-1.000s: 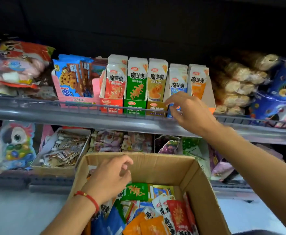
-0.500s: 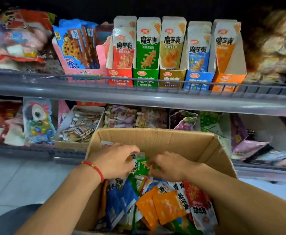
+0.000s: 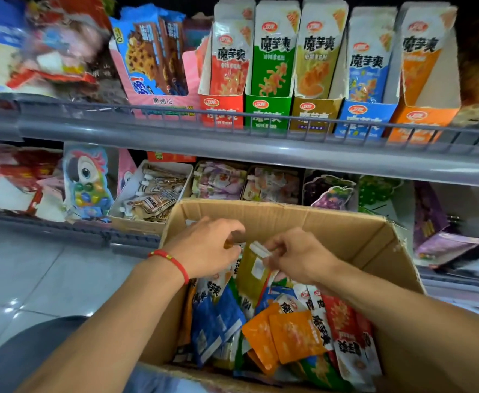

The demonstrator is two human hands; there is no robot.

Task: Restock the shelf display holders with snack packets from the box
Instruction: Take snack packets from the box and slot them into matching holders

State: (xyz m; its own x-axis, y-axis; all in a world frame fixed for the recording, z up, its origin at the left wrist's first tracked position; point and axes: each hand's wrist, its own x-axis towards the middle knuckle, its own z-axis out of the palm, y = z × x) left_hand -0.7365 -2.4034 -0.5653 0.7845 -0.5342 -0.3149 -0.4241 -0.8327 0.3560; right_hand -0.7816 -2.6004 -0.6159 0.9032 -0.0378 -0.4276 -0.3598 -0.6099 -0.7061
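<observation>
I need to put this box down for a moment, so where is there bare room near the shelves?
The grey tiled floor, left of the cardboard box and below the lower shelf edge, is bare. Both shelves are packed: the five display holders stand side by side on the upper one, and trays of snacks fill the lower.

Matt corrugated cardboard box (image 3: 286, 219), glossy plastic snack packets (image 3: 295, 336)
</observation>
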